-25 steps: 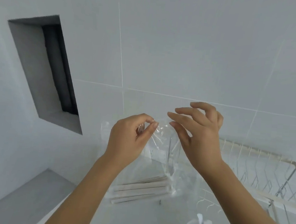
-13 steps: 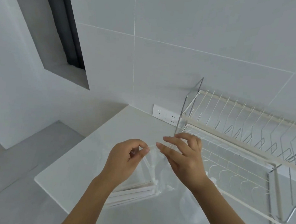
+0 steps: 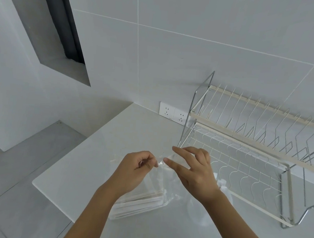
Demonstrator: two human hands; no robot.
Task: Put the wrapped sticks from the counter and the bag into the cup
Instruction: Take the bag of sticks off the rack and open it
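A clear plastic bag (image 3: 162,184) stands on the white counter (image 3: 110,152) with several white wrapped sticks (image 3: 138,201) lying in its bottom. My left hand (image 3: 134,171) pinches the bag's top edge between thumb and fingers. My right hand (image 3: 191,172) holds the other side of the bag's mouth, fingers partly spread. A clear cup (image 3: 207,210) with a few wrapped sticks (image 3: 221,182) standing in it sits just right of the bag, mostly hidden behind my right forearm.
A two-tier wire dish rack (image 3: 255,147) stands at the back right against the tiled wall. A double wall socket (image 3: 173,112) sits behind the counter. The counter's left edge (image 3: 53,189) drops to the grey floor. A dark wall niche (image 3: 65,23) is at upper left.
My view has tilted down, so the counter and rack now show. Both hands have stayed on the bag's mouth and lowered it toward the counter.
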